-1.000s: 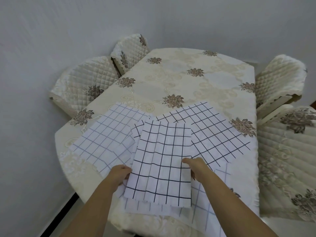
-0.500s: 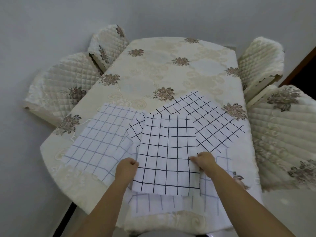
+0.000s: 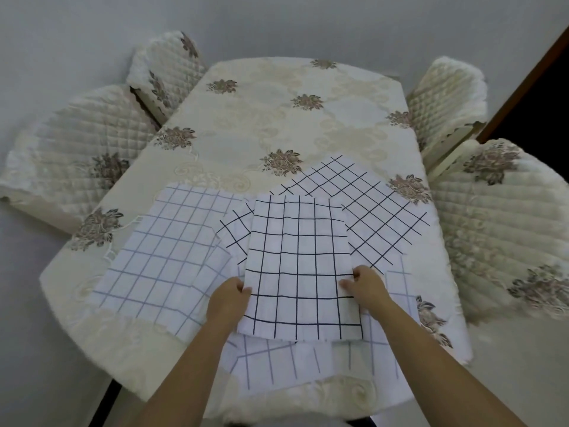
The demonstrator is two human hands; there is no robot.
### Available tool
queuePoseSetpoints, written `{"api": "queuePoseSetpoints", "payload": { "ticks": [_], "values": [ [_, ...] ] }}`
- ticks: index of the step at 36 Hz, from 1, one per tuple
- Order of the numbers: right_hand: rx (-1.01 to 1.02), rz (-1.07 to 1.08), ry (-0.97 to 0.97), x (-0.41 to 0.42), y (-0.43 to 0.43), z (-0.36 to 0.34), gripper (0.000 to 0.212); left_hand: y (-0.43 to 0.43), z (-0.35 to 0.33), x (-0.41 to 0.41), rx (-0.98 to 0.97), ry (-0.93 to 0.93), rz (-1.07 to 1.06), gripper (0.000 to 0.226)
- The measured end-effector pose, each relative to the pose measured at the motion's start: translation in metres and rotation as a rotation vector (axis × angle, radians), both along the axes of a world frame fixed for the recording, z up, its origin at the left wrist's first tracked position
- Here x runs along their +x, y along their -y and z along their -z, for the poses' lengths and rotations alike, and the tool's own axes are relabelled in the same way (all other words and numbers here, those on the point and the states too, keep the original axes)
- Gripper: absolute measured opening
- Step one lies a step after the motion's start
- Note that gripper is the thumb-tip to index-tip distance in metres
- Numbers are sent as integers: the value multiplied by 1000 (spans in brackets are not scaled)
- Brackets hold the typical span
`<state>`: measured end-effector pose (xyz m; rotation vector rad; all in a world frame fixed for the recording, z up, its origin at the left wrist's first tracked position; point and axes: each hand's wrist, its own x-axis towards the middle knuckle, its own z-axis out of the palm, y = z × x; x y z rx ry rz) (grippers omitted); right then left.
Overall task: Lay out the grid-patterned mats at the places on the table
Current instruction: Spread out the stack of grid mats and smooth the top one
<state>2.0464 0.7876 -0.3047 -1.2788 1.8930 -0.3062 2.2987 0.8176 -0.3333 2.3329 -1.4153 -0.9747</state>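
Top mat (image 3: pixel 300 266) on the pile at counter (image 3: pixel 277 124) near edge, long axis running away toward far end. Left grip (image 3: pixel 229 298) and right grip (image 3: pixel 366 288) pinching its side edges. Equally near; far places well beyond mat.

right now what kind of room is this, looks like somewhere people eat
Most likely a home dining room. A long table under a cream floral cloth has quilted, covered chairs along both sides, and both hands hold a grid-patterned mat over it.
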Motion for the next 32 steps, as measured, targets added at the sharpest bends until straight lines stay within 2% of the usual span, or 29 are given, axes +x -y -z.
{"api": "queuePoseSetpoints", "payload": {
  "ticks": [8,14,20,25,32],
  "values": [
    [-32,55,16,-1,-2,10,32,-3,2,0,-42,1,6,18],
    [-56,99,59,4,-1,11,16,-5,3,2,-99,16,-9,22],
    [-64,67,-11,3,0,17,12,1,6,6,-47,34,38,31],
    [-99,95,1,3,0,18,19,2,3,6,-32,13,69,36],
    [-138,132,11,2,-2,22,14,-2,-2,7,-23,-44,64,16]
  ]
}}
